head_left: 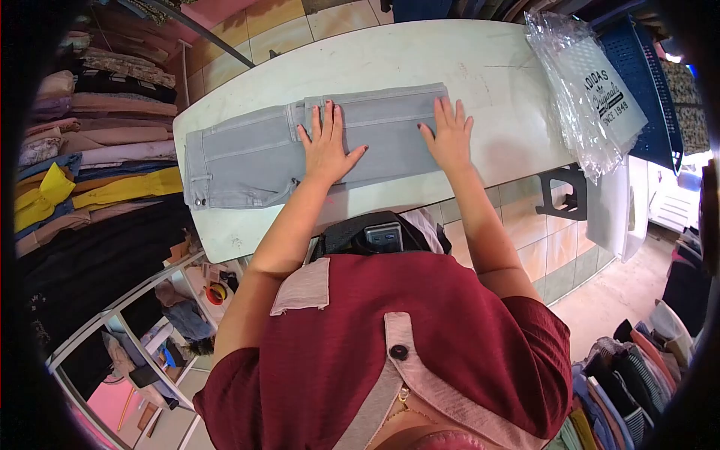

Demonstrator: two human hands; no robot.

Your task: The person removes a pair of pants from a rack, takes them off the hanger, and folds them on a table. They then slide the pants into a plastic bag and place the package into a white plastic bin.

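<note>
A pair of grey jeans [244,154] lies lengthwise and folded on the white table [390,56], its buttoned waistband at the left and its leg ends at the right. My left hand [325,155] rests flat on the middle of the jeans, fingers spread. At the right end, my right hand [451,141] lies over the edge of the leg ends, partly on the tabletop, with its fingers stretched out. Neither hand grips anything.
Clear plastic bags [559,82] and a white printed bag [609,94] lie at the table's right end, beside a blue plastic basket [646,90]. Folded clothes [124,127] are stacked along the left. More clothes [619,382] stand at the lower right.
</note>
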